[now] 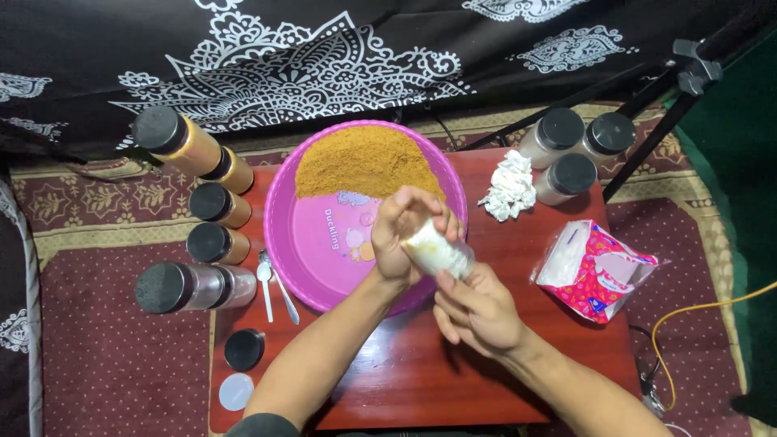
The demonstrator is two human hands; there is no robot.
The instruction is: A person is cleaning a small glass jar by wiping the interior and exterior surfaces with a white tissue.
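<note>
My right hand (477, 311) grips the lower end of a small clear jar (439, 249), tilted over the near rim of the pink basin (285, 235). My left hand (402, 231) wraps around the jar's upper end, above the basin's bare floor. Left of the basin lie a spoon (265, 279), a loose black lid (244, 350) and filled black-capped jars (212, 231). Brown powder (364, 162) heaps in the basin's far half. Right of it sits crumpled tissue (510, 188).
</note>
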